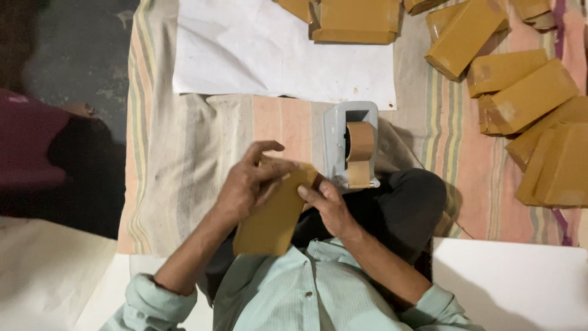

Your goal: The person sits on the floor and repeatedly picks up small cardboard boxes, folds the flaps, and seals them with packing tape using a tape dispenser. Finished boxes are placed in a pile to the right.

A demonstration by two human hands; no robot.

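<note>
Both hands, left hand & right hand, half-closed gripping brown packet by tape dispenser.

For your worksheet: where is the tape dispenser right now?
In the head view, the grey tape dispenser stands on the striped cloth, just beyond the right hand.

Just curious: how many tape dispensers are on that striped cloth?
1. The grey tape dispenser stands on the striped cloth, just beyond the hands. Others could lie outside the picture.
</note>
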